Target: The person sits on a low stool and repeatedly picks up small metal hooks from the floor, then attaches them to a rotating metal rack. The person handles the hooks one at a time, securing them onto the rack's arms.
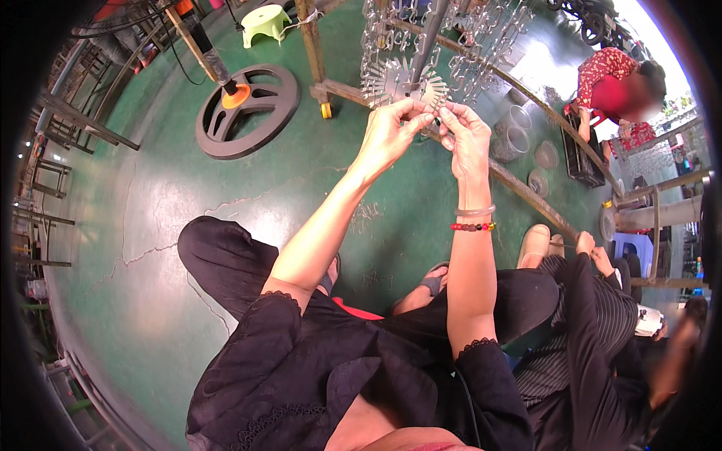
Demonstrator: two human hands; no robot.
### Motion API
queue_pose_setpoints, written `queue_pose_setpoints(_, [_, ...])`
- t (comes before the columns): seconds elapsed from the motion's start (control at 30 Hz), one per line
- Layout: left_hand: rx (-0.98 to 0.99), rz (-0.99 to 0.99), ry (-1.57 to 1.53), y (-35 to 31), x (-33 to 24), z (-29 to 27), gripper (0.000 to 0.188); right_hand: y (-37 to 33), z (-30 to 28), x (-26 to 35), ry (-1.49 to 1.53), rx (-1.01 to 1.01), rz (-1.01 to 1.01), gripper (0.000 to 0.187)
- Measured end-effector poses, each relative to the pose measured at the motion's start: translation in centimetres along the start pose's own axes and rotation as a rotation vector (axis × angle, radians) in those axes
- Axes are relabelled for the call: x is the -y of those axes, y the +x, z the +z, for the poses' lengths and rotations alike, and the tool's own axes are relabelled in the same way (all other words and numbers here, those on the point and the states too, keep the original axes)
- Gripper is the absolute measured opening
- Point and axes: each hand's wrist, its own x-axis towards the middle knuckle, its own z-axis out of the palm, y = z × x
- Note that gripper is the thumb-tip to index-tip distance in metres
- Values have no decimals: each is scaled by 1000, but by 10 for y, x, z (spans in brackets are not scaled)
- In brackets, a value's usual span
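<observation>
Both my arms reach forward to a metal hanging rack. My left hand is closed in a pinch, thumb against fingers, just below a ring of thin silver metal strips fanned around the rack's post. Close beside it, my right hand pinches too, its fingertips almost meeting the left ones. Whatever lies between the fingertips is too small to make out. Rows of small metal hooks dangle around the post.
A dark spoked wheel base stands on the green floor, left of a wooden frame post. A pale green stool is behind. Clear tubs and a black crate lie to the right. People sit nearby at right.
</observation>
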Motion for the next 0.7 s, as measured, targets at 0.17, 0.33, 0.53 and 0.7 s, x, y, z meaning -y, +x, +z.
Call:
queue_pose_setpoints(0.17, [-7,-42,180,-2,-5,6,20,0,-7,-1,-79,-34,-15,11])
queue_pose_setpoints(0.33, [-81,61,251,-6,13,12,18,1,-6,-7,-128,-45,-42,14])
queue_pose_setpoints(0.53, [-184,170,202,-7,24,25,13,-4,-2,-1,-207,-94,-69,25])
queue_pose_setpoints(0.7, [-299,320,299,-8,49,29,17,-11,-8,-4,-362,-88,-102,29])
